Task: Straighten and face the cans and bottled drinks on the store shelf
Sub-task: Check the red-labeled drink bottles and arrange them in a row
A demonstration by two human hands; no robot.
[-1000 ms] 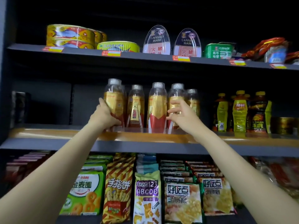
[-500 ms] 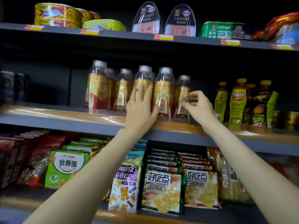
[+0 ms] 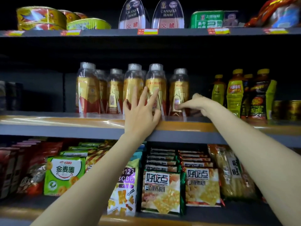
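- We see gold-and-red labels and silver caps on the clear bottles.
- We see yellow caps and yellow-green labels on the bottles at right.
- We find the shelf grey, edged orange.
- We see a green-and-white snack bag lower left.

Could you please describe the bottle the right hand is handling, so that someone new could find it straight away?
Look at the middle shelf, at the row of gold-and-red bottles with clear caps. The one meant is the rightmost bottle of that row, just before the gap to the yellow-capped drinks. Unlike its neighbours, it stands slightly apart, and the right hand pinches it low on the label.
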